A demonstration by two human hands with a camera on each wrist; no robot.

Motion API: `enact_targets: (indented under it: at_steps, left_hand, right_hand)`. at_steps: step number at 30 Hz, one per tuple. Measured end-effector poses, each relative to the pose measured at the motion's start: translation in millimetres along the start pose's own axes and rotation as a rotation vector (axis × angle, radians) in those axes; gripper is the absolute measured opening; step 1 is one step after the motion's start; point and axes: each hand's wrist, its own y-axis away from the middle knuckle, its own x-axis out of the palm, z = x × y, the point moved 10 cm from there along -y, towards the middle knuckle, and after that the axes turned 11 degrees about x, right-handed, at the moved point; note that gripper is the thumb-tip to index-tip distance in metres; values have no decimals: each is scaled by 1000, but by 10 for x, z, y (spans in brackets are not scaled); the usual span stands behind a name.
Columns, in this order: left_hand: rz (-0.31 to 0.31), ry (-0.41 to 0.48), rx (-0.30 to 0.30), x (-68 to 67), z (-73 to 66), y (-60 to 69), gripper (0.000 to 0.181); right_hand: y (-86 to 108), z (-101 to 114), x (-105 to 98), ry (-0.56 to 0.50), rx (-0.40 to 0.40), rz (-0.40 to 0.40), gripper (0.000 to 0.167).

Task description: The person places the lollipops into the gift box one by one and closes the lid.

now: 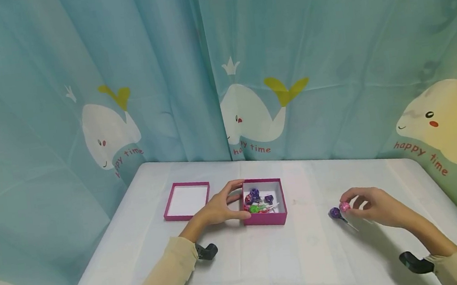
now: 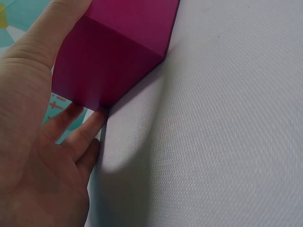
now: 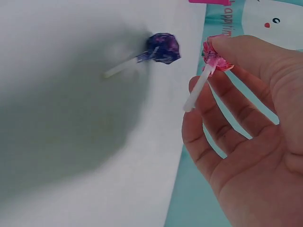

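A magenta box (image 1: 265, 219) with a white inside stands on the table, holding several wrapped lollipops (image 1: 255, 195), purple, red and green. My left hand (image 1: 218, 208) grips its left side, thumb at the near corner and fingers at the far one; the left wrist view shows the thumb along the box wall (image 2: 109, 61). Over to the right, my right hand (image 1: 375, 207) pinches a pink lollipop (image 3: 215, 56) by its wrapped head, the white stick pointing down. Just beside it a purple lollipop (image 3: 163, 48) lies on the table.
The box's lid (image 1: 186, 200), white inside with a magenta rim, lies left of the box. A pale cloth covers the table (image 1: 286, 263). Blue-green curtains (image 1: 177, 72) with whale prints hang along the table's back and sides.
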Motion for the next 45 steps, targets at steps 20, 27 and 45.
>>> enact_targets:
  at_steps: [20,27,45]
  left_hand:
    - [-8,-7,-7,-3,14,-7,97]
    - [-10,-14,-14,-3,22,-1,97]
    - [-9,1,-1,1,7,-12,96]
  right_hand:
    - [-586,370,-111,-11,13,-13,19]
    - [-841,539,44,-43,23,3,21]
    - [-1314,980,434,-159,-1,18,23]
